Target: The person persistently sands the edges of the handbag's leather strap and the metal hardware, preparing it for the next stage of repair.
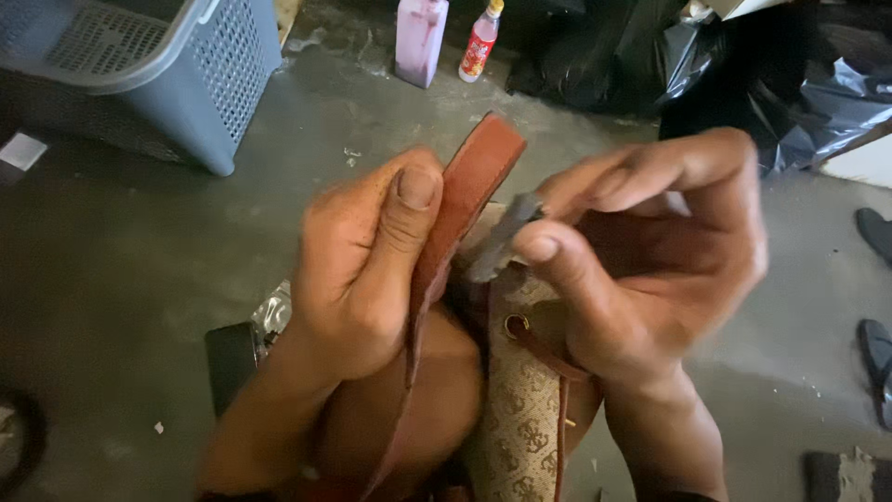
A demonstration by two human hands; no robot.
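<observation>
**Both hands closed on strap and scrap above the patterned bag**

Nearest to you, the beige patterned fabric bag with brown leather trim [520, 409] sits low in the view, between your forearms, and its small brass ring [517, 324] shows just below your right thumb. Your left hand [367, 270] is closed around the flat reddish-brown leather strap [465, 200], thumb pressed flat against its face; the strap runs up from the bag and its free end stands tilted above your fingers. Your right hand [641, 260] is closed in a pinch on a small grey, rough-edged piece [502, 237], held between thumb and fingertips and touching the edge of the strap. What the grey piece is made of cannot be told; it is blurred.

Below your left wrist a dark flat object [229, 363] lies on the grey concrete floor [130, 279]. Dark sandals [875, 353] lie at the right edge. Farther off stand a blue-grey perforated plastic laundry basket [186, 65], a pink plastic container [420, 37], a small bottle with a red label [480, 42] and crumpled black plastic bags [743, 74].
</observation>
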